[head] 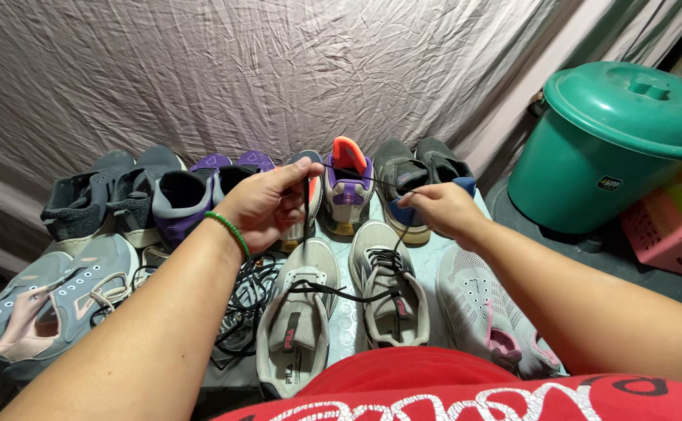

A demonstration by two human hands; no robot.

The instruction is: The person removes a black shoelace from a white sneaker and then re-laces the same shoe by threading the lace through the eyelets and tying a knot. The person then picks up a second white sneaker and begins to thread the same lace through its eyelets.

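1. Over a table crowded with shoes, seen from the head camera, the left hand (267,204) is raised with its fingers curled tight, pinching one end of a black shoelace (360,178). A green bead bracelet (229,231) sits on that wrist.
2. The right hand (440,206) is just across from it, fingers closed on the other part of the same lace, so the lace runs taut between the two hands, above the back row of shoes.
3. From the right hand the lace drops down to a grey shoe (387,288) lying near the person's body, where it is threaded through the eyelets.
4. Just left of that shoe lies its grey partner (298,320), with a loose black lace trailing across it.
5. A tangle of black laces (249,300) lies left of the partner shoe, under the left forearm.
6. Behind the hands stand an orange and purple shoe (348,187) and a dark grey pair (415,175).
7. A light grey and pink shoe (485,312) lies under the right forearm.
8. A green bucket with a lid (614,144) stands well apart on the right, beside a pink crate (664,234).
9. A wrinkled grey sheet (239,70) hangs behind everything.
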